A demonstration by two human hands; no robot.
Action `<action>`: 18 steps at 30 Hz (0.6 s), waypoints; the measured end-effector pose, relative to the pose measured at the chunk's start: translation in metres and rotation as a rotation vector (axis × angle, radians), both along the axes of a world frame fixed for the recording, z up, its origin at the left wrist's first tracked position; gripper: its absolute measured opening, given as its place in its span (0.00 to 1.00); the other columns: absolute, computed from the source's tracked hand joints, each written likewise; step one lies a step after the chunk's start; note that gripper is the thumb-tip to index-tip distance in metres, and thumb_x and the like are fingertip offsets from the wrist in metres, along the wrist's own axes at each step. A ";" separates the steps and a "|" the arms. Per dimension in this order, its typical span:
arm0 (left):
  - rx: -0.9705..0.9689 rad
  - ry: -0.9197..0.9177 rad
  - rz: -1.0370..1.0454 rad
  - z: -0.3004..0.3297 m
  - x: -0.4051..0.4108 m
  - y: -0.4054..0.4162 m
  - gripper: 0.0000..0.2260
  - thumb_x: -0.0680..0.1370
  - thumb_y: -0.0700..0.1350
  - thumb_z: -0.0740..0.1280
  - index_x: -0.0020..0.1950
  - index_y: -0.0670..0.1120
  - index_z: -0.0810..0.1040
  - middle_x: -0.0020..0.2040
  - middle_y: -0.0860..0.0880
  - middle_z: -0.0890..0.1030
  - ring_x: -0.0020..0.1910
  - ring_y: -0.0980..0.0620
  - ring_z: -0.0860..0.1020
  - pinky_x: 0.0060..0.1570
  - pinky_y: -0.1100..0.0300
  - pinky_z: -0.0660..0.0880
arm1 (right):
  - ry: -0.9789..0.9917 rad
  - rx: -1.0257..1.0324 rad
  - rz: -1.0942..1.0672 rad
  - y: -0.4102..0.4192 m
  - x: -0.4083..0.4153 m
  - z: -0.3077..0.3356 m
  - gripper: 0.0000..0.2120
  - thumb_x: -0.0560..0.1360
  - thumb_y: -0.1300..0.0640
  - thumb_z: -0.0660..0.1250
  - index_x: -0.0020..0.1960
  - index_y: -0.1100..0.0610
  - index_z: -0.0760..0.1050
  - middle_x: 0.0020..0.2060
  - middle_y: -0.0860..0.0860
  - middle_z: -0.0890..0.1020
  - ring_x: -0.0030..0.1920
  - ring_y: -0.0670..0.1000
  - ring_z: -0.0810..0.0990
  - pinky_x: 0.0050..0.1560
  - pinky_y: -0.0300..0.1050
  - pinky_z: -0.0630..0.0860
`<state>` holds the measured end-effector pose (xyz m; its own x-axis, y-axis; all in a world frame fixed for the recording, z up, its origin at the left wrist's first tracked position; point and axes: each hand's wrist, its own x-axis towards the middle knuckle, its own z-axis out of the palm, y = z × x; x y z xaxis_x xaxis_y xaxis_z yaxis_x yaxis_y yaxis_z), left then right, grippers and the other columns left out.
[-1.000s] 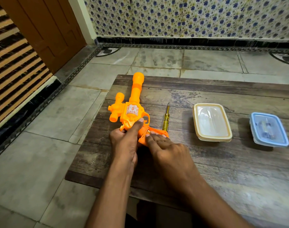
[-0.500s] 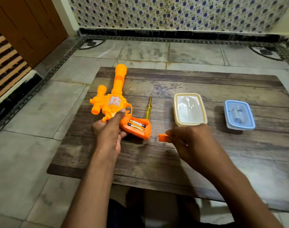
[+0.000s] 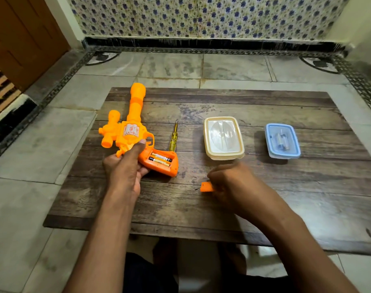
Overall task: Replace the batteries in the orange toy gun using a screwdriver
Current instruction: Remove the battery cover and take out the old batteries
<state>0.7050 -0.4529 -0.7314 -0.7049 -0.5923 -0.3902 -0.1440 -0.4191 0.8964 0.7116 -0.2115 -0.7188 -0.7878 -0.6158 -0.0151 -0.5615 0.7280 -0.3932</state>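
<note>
The orange toy gun (image 3: pixel 133 123) lies at the left of the low wooden table (image 3: pixel 286 204), barrel pointing away. Its handle's battery bay (image 3: pixel 161 160) is uncovered, with batteries lying inside. My left hand (image 3: pixel 125 168) grips the gun at the trigger area, thumb on top. My right hand (image 3: pixel 233 185) holds the small orange battery cover (image 3: pixel 206 186) down near the tabletop, right of the gun. A yellow-handled screwdriver (image 3: pixel 173 138) lies on the table just right of the gun.
A cream lidded box (image 3: pixel 223 137) stands mid-table and a blue-lidded box (image 3: pixel 282 140) holding batteries sits to its right. Tiled floor surrounds the table; a patterned wall runs behind and a brown door (image 3: pixel 26 37) stands at the far left.
My right hand has lifted the battery cover off the handle and carried it right and down toward the tabletop. The batteries are now exposed. My left hand keeps its grip on the gun.
</note>
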 end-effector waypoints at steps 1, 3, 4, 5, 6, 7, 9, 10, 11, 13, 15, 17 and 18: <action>0.004 0.002 0.002 0.000 0.000 0.000 0.06 0.76 0.38 0.75 0.46 0.46 0.80 0.46 0.46 0.86 0.45 0.48 0.85 0.38 0.51 0.82 | -0.008 0.009 0.017 -0.001 0.000 -0.001 0.10 0.69 0.63 0.68 0.33 0.54 0.70 0.36 0.50 0.76 0.37 0.57 0.78 0.39 0.58 0.78; 0.002 0.003 0.000 0.000 0.000 -0.001 0.06 0.76 0.38 0.75 0.47 0.46 0.80 0.47 0.46 0.86 0.45 0.48 0.86 0.40 0.51 0.82 | -0.021 0.033 0.028 -0.002 0.000 -0.002 0.05 0.67 0.65 0.69 0.37 0.56 0.76 0.40 0.52 0.80 0.40 0.57 0.80 0.42 0.56 0.79; -0.002 0.000 -0.001 0.000 0.000 -0.002 0.06 0.76 0.39 0.75 0.47 0.46 0.80 0.47 0.46 0.86 0.46 0.48 0.86 0.41 0.50 0.82 | -0.025 0.034 0.026 -0.002 0.000 -0.003 0.05 0.67 0.65 0.69 0.37 0.56 0.77 0.41 0.52 0.80 0.41 0.57 0.80 0.42 0.56 0.79; -0.003 -0.002 -0.001 0.000 0.001 -0.003 0.06 0.76 0.39 0.76 0.47 0.46 0.80 0.47 0.46 0.86 0.45 0.48 0.86 0.41 0.50 0.83 | -0.025 0.035 0.022 -0.002 -0.001 -0.004 0.05 0.67 0.65 0.70 0.38 0.56 0.77 0.41 0.51 0.80 0.42 0.56 0.80 0.43 0.55 0.79; -0.001 -0.003 0.000 0.000 0.001 -0.003 0.06 0.76 0.39 0.76 0.47 0.46 0.80 0.47 0.45 0.86 0.45 0.48 0.86 0.41 0.49 0.83 | -0.024 0.039 0.017 -0.001 -0.001 -0.005 0.06 0.68 0.64 0.70 0.39 0.55 0.77 0.42 0.51 0.80 0.43 0.56 0.80 0.44 0.55 0.79; 0.004 -0.003 0.000 0.000 0.000 -0.003 0.06 0.76 0.38 0.76 0.47 0.46 0.80 0.47 0.45 0.86 0.45 0.48 0.86 0.41 0.50 0.83 | -0.023 0.040 0.016 -0.001 0.000 -0.005 0.05 0.68 0.63 0.70 0.41 0.54 0.77 0.43 0.50 0.80 0.44 0.56 0.81 0.44 0.56 0.79; 0.015 -0.004 -0.001 0.001 0.001 -0.002 0.06 0.76 0.38 0.75 0.46 0.46 0.79 0.46 0.45 0.86 0.45 0.47 0.85 0.40 0.50 0.82 | -0.028 0.031 0.015 0.000 0.000 -0.005 0.05 0.68 0.60 0.68 0.43 0.53 0.77 0.44 0.49 0.79 0.45 0.56 0.81 0.45 0.57 0.79; 0.020 -0.002 -0.001 0.001 0.000 -0.002 0.06 0.76 0.38 0.75 0.46 0.46 0.79 0.46 0.45 0.86 0.45 0.47 0.85 0.40 0.50 0.81 | -0.040 0.033 0.013 0.000 0.000 -0.004 0.06 0.67 0.60 0.68 0.44 0.53 0.78 0.46 0.49 0.80 0.46 0.56 0.81 0.45 0.57 0.79; 0.021 -0.001 -0.001 0.001 0.000 -0.002 0.06 0.76 0.38 0.75 0.46 0.46 0.79 0.46 0.45 0.86 0.46 0.47 0.85 0.40 0.49 0.81 | -0.050 0.036 0.010 0.001 -0.001 -0.003 0.08 0.66 0.60 0.70 0.45 0.53 0.79 0.47 0.49 0.80 0.48 0.56 0.81 0.46 0.57 0.80; 0.022 -0.002 -0.004 0.000 0.000 -0.003 0.06 0.76 0.38 0.76 0.47 0.46 0.80 0.47 0.44 0.86 0.47 0.46 0.86 0.40 0.49 0.82 | -0.068 0.043 0.002 0.001 -0.002 -0.004 0.12 0.66 0.59 0.74 0.48 0.52 0.80 0.50 0.48 0.81 0.49 0.55 0.82 0.48 0.57 0.80; 0.024 -0.003 -0.007 -0.001 0.000 -0.004 0.06 0.76 0.38 0.76 0.48 0.46 0.80 0.47 0.45 0.86 0.46 0.46 0.86 0.39 0.50 0.82 | -0.081 0.039 -0.007 0.002 -0.003 -0.005 0.15 0.65 0.57 0.77 0.51 0.50 0.80 0.51 0.47 0.81 0.50 0.55 0.82 0.48 0.56 0.80; 0.025 -0.004 -0.007 -0.001 0.001 -0.005 0.06 0.76 0.38 0.76 0.48 0.46 0.80 0.46 0.45 0.86 0.46 0.46 0.86 0.38 0.51 0.82 | -0.090 0.040 -0.007 0.002 -0.003 -0.003 0.18 0.65 0.57 0.79 0.54 0.50 0.81 0.53 0.47 0.81 0.52 0.54 0.82 0.50 0.55 0.80; 0.025 -0.005 -0.009 -0.002 0.001 -0.005 0.07 0.76 0.38 0.76 0.48 0.47 0.80 0.47 0.45 0.86 0.47 0.46 0.86 0.39 0.51 0.82 | -0.095 0.039 -0.009 0.002 -0.003 -0.002 0.19 0.65 0.57 0.80 0.55 0.50 0.82 0.54 0.48 0.81 0.53 0.54 0.81 0.51 0.55 0.80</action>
